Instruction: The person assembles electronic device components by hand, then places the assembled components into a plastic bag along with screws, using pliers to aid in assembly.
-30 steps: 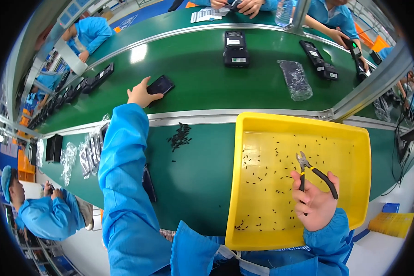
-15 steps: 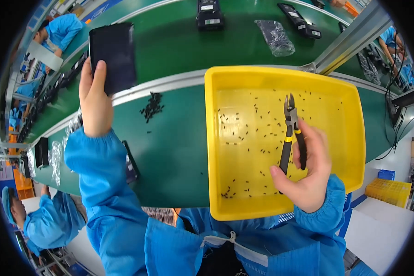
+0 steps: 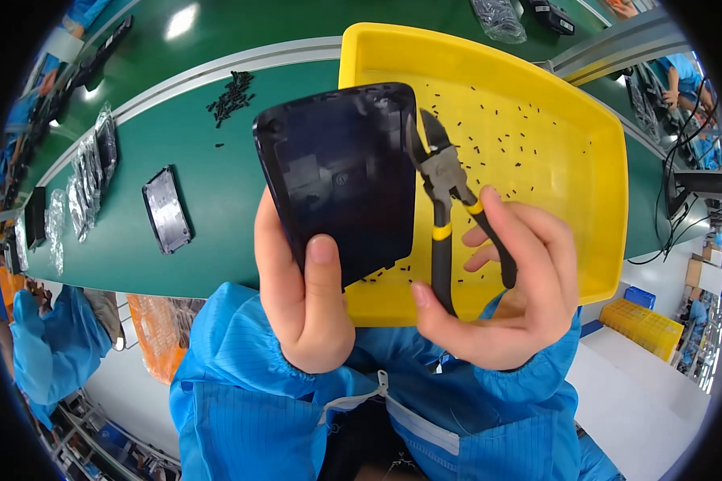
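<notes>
My left hand (image 3: 309, 313) grips a dark, glossy plastic cover (image 3: 337, 176) by its lower left edge, thumb on the face. It is tilted over the left part of a yellow plastic tub (image 3: 565, 256). In my right hand (image 3: 525, 301) is a pair of diagonal cutters (image 3: 443, 172) with black and yellow handles, fingers around the handles. The jaws are parted and sit at the cover's upper right edge; whether they touch it I cannot tell. Small black bits (image 3: 518, 165) lie scattered across the tub's floor, partly hidden behind the cover and my hands.
On the green table (image 3: 281, 96) lie a heap of small black pieces (image 3: 231, 98) and a black-rimmed rectangular part (image 3: 167, 210). Clear plastic-wrapped items (image 3: 87, 184) lie further left. Beyond a metal rail, the green belt carries wrapped and bare devices. A metal post (image 3: 618, 48) rises at right; co-workers flank both sides.
My left hand has brought the cover from the far left, over the belt, to in front of me above the tub. The cutters have moved left and nearer, up to the cover's edge.
</notes>
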`<act>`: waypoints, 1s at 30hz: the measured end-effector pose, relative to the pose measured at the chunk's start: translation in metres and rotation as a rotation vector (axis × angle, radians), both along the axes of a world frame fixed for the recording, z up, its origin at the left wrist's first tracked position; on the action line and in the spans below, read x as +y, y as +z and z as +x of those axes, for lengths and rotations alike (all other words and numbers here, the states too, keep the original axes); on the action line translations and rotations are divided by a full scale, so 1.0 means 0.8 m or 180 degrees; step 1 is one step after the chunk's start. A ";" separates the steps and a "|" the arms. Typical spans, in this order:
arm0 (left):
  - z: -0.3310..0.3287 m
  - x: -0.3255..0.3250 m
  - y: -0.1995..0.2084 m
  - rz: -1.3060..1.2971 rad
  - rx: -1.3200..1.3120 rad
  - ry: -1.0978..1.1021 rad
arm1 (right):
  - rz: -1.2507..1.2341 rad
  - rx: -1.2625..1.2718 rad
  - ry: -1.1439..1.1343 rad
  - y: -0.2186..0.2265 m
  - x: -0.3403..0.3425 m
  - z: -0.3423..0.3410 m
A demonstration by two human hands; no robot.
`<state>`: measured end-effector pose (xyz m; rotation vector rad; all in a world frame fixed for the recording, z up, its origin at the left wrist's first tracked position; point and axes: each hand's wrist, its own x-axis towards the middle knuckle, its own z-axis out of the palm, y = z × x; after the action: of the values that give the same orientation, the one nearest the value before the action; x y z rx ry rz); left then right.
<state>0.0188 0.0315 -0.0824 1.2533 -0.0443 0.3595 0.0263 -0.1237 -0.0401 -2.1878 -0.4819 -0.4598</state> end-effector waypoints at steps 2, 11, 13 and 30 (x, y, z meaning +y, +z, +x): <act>-0.008 -0.008 -0.006 -0.0113 -0.0224 0.0204 | 0.0035 -0.0024 -0.0042 -0.005 0.004 -0.004; -0.013 -0.029 -0.025 0.0169 -0.0862 0.0820 | 0.0053 -0.0140 -0.0042 -0.010 0.015 -0.009; -0.006 -0.029 -0.022 -0.0184 -0.1113 0.0720 | 0.0108 -0.0253 -0.0111 -0.010 0.017 -0.009; -0.012 -0.037 -0.040 -0.0244 -0.1592 0.0844 | 0.0211 -0.0041 -0.0016 0.000 0.027 -0.014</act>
<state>0.0089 0.0021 -0.1147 1.0698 -0.2902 0.8913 0.0152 -0.1020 -0.0405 -2.1241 -0.4619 -0.4864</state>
